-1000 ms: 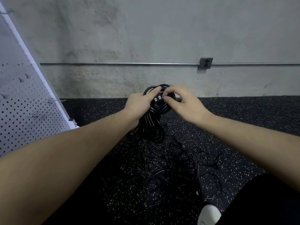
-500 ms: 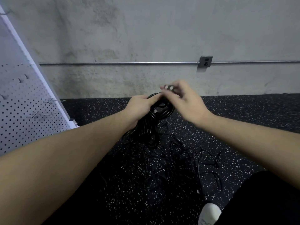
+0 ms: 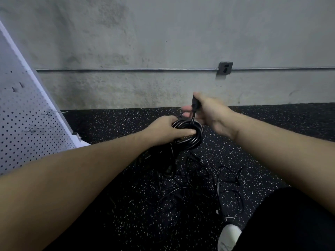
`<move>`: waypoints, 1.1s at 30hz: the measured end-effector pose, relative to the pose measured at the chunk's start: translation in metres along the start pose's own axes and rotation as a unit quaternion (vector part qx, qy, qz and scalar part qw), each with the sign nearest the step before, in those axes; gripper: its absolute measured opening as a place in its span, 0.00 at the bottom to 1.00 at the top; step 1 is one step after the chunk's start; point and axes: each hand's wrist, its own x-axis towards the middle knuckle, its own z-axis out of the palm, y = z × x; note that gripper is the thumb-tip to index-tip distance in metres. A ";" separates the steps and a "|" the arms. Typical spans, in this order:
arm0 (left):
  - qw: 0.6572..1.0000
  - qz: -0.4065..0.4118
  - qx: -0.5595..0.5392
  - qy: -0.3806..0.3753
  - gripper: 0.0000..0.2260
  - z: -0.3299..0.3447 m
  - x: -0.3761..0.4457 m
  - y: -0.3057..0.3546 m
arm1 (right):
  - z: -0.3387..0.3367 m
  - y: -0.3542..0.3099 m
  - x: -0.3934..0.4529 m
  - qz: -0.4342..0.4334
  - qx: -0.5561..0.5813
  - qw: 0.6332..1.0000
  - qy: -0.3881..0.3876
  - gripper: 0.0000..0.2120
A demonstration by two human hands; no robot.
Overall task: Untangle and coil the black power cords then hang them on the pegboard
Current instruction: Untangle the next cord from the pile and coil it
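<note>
The coil point(image 3: 187, 134) is gripped by the left hand point(image 3: 163, 131); its plug end point(image 3: 194, 104) is pinched just above by the right hand point(image 3: 208, 113) — cord running near-upright between them. The pegboard point(image 3: 27, 127) stands well left, nearer the left hand.

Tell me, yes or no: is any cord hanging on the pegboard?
No: the pegboard hooks are bare; the left hand holds the coiled cord.

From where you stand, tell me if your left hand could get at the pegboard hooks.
Probably not yet. The left hand grips the coiled cord, and the pegboard hooks sit well off to its left. Nothing blocks the way, but it looks like a stretch.
</note>
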 end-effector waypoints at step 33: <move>0.930 -0.292 -0.206 0.091 0.25 -0.041 -0.003 -0.149 | 0.129 0.106 0.063 0.143 -0.149 0.950 -0.234 0.11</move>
